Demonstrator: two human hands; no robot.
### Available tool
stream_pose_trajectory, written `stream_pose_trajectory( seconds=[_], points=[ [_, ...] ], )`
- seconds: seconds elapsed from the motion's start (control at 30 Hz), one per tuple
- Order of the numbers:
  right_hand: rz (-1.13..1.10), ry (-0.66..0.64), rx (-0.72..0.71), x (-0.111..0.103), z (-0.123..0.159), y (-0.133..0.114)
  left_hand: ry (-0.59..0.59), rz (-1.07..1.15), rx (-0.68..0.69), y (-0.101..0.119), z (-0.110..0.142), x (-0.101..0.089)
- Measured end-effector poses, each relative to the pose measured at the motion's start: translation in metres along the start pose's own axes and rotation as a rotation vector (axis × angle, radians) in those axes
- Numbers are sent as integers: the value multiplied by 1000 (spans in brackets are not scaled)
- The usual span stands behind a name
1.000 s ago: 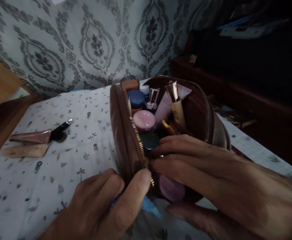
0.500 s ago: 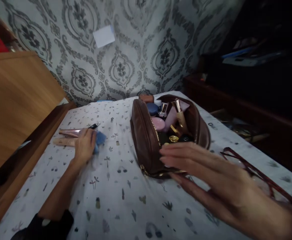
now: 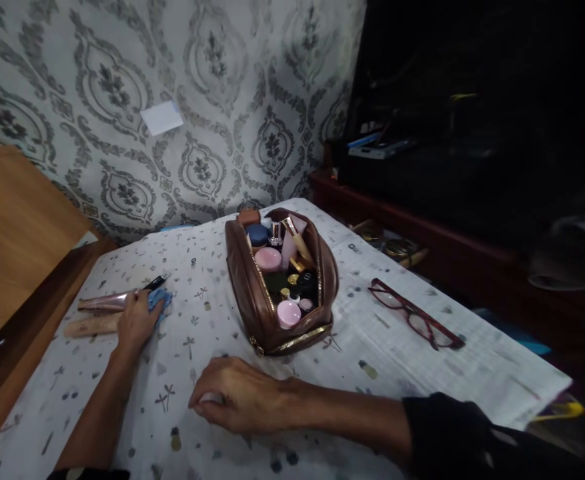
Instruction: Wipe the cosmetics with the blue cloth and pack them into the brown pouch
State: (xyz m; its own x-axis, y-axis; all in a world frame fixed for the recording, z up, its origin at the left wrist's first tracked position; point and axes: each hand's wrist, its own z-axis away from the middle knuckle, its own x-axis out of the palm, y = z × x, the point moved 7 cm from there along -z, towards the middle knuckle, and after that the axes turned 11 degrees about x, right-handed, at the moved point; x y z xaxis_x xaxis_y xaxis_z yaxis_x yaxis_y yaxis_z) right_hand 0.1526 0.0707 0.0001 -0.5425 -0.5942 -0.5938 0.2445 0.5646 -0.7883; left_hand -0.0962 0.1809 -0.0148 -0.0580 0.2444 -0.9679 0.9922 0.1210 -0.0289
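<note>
My left hand (image 3: 137, 322) lies closed on a blue cloth (image 3: 160, 301) on the patterned tablecloth (image 3: 212, 320), right beside a rose-gold tube with a black cap (image 3: 117, 299) and a beige tube (image 3: 89, 326). My right hand (image 3: 235, 393) rests on the table in front of me, fingers curled under, with nothing visible in it. Behind it stands an open brown leather cosmetic pouch (image 3: 252, 300), unzipped, filled with several jars and bottles, a pink jar (image 3: 289, 313) nearest me.
Red-framed glasses (image 3: 415, 314) lie to the right of the pouch. A wooden board (image 3: 17, 227) leans at the left edge. A dark wooden ledge (image 3: 422, 227) with clutter runs behind on the right. Patterned wallpaper carries a white note (image 3: 161, 118).
My right hand has left the pouch and come down on the table in front of me. My left hand went from the zipper to the blue cloth by the tubes. The view pulled back.
</note>
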Motion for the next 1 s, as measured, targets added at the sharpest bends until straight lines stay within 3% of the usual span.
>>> stream_pose_trajectory(
  seconds=[0.13,0.23,0.37,0.5,0.57,0.87,1.0],
  points=[
    [-220,91,218,12,-6,37,49,73,49,4,-1,-6],
    [-351,168,306,11,0,53,121,241,151,22,12,-16],
    [-397,317,377,2,6,60,102,516,242,68,46,-31],
    [-322,401,323,-5,4,54,60,624,375,122,83,-39],
    [-298,415,295,-6,3,52,76,648,424,137,96,-39],
    [-295,358,351,-2,3,52,58,809,435,138,102,-41],
    [-336,359,326,-5,4,51,23,883,369,130,102,-34]
  ],
)
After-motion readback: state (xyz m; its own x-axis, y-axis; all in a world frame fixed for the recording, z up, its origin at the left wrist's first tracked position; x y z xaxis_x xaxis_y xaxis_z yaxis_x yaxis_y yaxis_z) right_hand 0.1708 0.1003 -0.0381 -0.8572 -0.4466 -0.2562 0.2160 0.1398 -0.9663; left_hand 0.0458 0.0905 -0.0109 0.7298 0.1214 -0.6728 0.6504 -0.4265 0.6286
